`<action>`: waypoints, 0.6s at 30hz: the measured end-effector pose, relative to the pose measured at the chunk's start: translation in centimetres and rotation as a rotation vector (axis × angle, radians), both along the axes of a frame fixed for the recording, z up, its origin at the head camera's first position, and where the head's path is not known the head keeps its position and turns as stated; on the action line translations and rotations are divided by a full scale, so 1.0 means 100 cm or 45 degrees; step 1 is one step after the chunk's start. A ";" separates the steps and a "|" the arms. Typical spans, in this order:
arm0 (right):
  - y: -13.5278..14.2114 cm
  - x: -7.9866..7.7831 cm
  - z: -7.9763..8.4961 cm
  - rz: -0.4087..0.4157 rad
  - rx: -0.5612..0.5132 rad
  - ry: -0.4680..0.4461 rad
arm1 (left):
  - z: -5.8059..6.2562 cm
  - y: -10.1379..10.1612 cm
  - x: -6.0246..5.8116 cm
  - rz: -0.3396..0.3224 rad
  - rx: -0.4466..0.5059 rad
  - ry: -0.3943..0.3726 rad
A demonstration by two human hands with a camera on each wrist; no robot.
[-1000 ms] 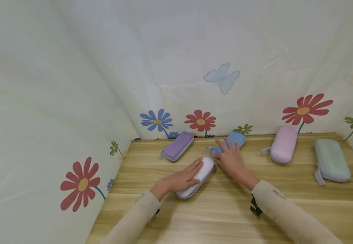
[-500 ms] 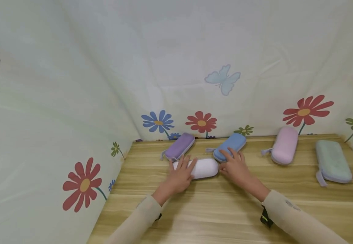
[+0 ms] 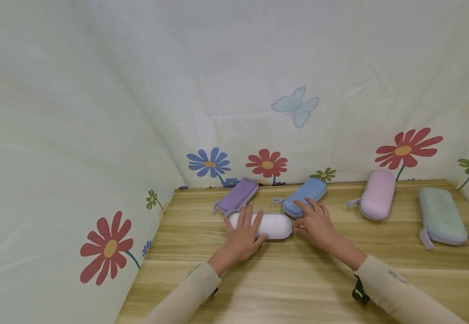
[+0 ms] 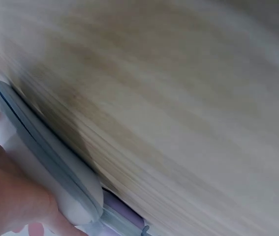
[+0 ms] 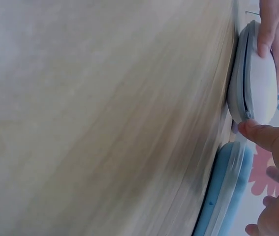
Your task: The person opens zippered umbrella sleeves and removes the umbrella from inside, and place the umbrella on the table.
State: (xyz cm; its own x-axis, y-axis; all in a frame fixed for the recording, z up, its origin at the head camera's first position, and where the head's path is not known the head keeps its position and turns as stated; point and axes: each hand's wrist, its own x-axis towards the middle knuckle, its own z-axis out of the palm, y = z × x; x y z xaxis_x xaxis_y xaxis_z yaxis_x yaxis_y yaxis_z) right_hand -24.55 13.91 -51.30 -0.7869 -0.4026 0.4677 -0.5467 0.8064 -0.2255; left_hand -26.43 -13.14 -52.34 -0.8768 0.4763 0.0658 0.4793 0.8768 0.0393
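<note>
A white zippered hard case (image 3: 274, 226) lies sideways on the table, its grey zipper band facing me. Its upper shell is held by my left hand (image 3: 242, 236), fingers spread across the top towards the far edge and thumb at the near side. At the case's right end, my right hand (image 3: 319, 229) pinches the small zipper pull (image 5: 249, 115) between thumb and forefinger; its other fingers reach out over the blue case (image 3: 305, 197). A dark seam line (image 5: 246, 73) runs between the zipper bands in the right wrist view.
Behind the white case's left end lies a purple case (image 3: 239, 194), close to it. A pink case (image 3: 378, 194) and a green case (image 3: 442, 216) lie to the right on the wooden table (image 3: 291, 288). Flower-printed curtains (image 3: 226, 90) enclose the back and sides.
The white case has turned from slanting to lying sideways, and my left hand has swung round with it onto its left end. My right hand has shifted slightly nearer, staying at the case's right end.
</note>
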 end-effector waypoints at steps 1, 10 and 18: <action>0.000 -0.001 0.000 0.000 -0.002 -0.004 | 0.000 -0.002 0.001 -0.008 0.002 -0.009; 0.000 -0.012 0.001 -0.011 -0.038 0.052 | -0.001 -0.013 -0.005 -0.103 0.025 -0.039; -0.004 -0.016 0.005 -0.018 -0.038 0.069 | 0.000 -0.022 -0.014 -0.261 0.016 -0.054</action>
State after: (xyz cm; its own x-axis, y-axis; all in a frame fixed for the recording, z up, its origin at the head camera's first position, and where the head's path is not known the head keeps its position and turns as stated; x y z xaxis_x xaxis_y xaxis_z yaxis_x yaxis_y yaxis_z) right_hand -26.17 13.53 -50.82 -0.7656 -0.3770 0.5213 -0.5475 0.8074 -0.2201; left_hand -27.85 -15.36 -52.38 -0.7635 0.6448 0.0377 0.6456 0.7601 0.0736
